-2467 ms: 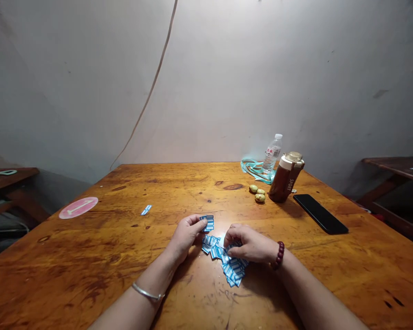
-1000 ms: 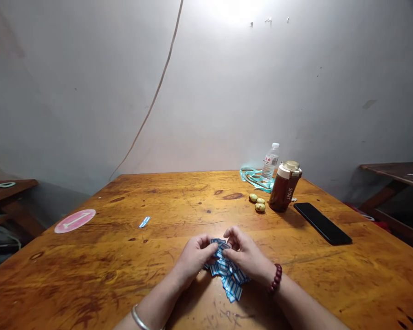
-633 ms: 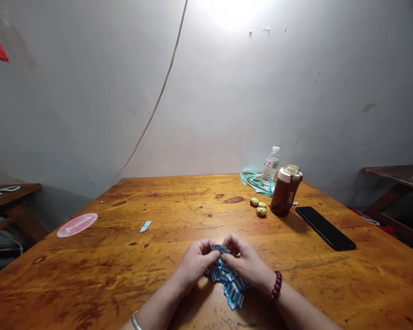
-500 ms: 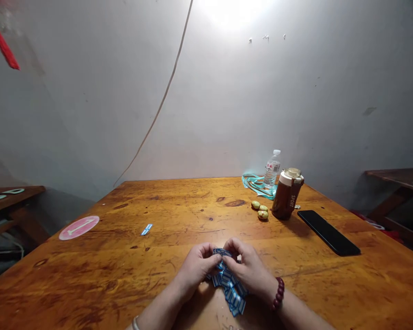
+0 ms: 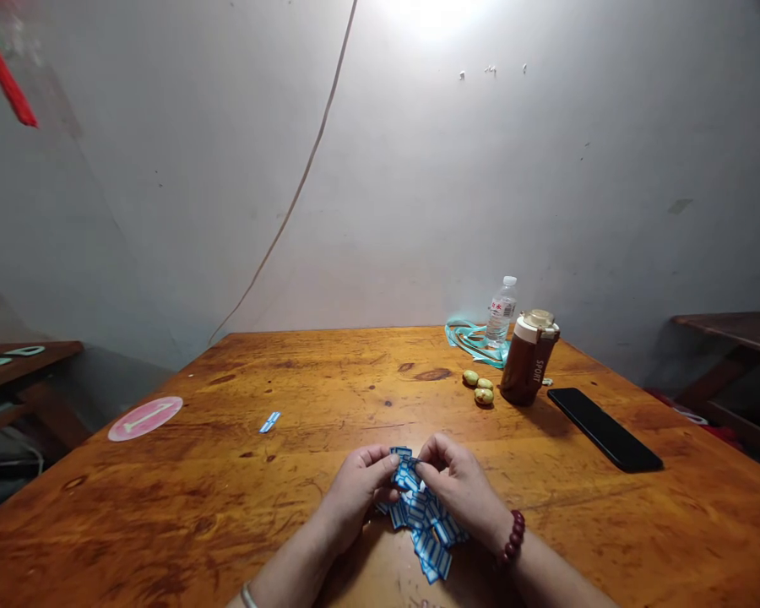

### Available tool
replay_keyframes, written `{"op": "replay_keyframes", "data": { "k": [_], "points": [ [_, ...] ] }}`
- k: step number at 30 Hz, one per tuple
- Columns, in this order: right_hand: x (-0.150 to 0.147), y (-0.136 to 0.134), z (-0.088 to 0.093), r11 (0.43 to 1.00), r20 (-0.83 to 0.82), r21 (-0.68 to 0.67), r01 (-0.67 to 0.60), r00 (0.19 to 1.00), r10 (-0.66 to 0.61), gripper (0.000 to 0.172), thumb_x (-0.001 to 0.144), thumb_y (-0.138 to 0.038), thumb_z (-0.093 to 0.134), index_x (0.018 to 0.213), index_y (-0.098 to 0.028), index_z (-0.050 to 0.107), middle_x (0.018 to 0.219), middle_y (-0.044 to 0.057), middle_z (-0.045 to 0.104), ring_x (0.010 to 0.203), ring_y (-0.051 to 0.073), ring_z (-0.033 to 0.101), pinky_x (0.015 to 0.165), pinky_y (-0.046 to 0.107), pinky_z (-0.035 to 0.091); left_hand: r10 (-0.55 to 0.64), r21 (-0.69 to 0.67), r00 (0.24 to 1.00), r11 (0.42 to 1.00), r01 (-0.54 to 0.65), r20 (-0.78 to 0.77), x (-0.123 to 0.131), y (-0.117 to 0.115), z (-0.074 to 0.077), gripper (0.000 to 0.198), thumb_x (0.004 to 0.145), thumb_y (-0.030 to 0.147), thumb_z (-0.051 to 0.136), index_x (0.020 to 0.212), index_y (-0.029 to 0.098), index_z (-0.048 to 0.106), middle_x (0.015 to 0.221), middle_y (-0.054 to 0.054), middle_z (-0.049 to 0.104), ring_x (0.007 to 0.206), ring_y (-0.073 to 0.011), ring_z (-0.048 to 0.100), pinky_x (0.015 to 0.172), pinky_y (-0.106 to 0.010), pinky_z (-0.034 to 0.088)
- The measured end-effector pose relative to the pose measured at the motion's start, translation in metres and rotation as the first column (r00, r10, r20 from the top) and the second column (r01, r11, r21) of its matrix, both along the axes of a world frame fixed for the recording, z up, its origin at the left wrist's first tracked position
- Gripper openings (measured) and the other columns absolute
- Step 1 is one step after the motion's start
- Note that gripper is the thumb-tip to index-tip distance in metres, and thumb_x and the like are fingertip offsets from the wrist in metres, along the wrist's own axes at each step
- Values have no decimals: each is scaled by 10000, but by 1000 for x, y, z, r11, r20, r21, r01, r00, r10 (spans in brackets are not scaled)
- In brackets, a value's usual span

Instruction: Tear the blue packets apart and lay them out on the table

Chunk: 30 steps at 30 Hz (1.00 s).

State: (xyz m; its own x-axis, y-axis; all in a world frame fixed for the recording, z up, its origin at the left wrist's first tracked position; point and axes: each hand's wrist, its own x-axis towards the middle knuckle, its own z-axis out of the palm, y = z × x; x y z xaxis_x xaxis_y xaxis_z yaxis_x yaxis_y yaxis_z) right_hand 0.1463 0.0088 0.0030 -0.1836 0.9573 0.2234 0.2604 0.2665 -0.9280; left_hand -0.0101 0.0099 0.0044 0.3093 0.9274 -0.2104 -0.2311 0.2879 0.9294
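A heap of small blue-and-white striped cards (image 5: 427, 532) lies on the wooden table (image 5: 329, 397) right in front of me. My left hand (image 5: 355, 494) and my right hand (image 5: 459, 485) meet above the heap, fingertips pinched together on a few of the cards (image 5: 406, 470) held between them. A bead bracelet circles my right wrist. One single blue-and-white card (image 5: 269, 421) lies apart, further out to the left.
A pink round sticker (image 5: 144, 418) sits at the left edge. At the far right stand a brown flask (image 5: 528, 357), a clear water bottle (image 5: 502, 309), a teal lanyard (image 5: 469, 339), small green fruits (image 5: 480, 387) and a black phone (image 5: 603, 416). Side benches flank the table.
My hands came together from apart and lifted a few cards off the heap. The view tilted upward, so the table sits lower in the picture.
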Motion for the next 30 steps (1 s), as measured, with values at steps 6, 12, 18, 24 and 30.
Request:
{"op": "replay_keyframes", "data": {
  "k": [6,12,18,24,30],
  "points": [
    [-2,1,-1,990,-112,-111,-84,991,71,67,711,-222,485,693,-160,503,604,-31,477,553,92,432,505,193,348,-4,30,999,1000,5,-33,1,0,1,244,647,350,631,673,111,593,590,-1,568,496,-63,509,464,-153,383],
    [3,7,-7,996,-98,-90,14,995,-23,93,723,-236,473,685,-157,505,595,-32,450,550,90,409,493,188,337,26,-6,996,1000,-27,-90,1,2,2,278,638,370,628,746,114,605,708,-39,624,566,-99,574,484,-167,402],
    [4,7,-6,998,-85,-70,8,996,-14,85,730,-218,458,678,-159,491,602,-33,443,562,90,403,504,188,336,18,-10,995,1000,-19,-93,1,1,3,271,675,355,591,774,103,596,712,-45,624,574,-95,577,495,-160,399],
    [2,4,-6,997,-51,-72,-6,999,2,77,734,-207,452,684,-164,491,608,-33,451,567,92,412,509,191,338,-16,13,995,1000,17,-102,3,-1,4,248,694,339,566,750,99,594,684,-43,618,549,-79,549,489,-155,384],
    [1,4,-7,998,-37,-63,-13,999,11,76,732,-206,454,679,-165,490,610,-31,459,574,96,421,514,193,341,-53,45,994,997,58,-95,5,-3,5,217,680,320,578,718,109,610,633,-17,594,499,-50,491,484,-150,373]
  ]
}}
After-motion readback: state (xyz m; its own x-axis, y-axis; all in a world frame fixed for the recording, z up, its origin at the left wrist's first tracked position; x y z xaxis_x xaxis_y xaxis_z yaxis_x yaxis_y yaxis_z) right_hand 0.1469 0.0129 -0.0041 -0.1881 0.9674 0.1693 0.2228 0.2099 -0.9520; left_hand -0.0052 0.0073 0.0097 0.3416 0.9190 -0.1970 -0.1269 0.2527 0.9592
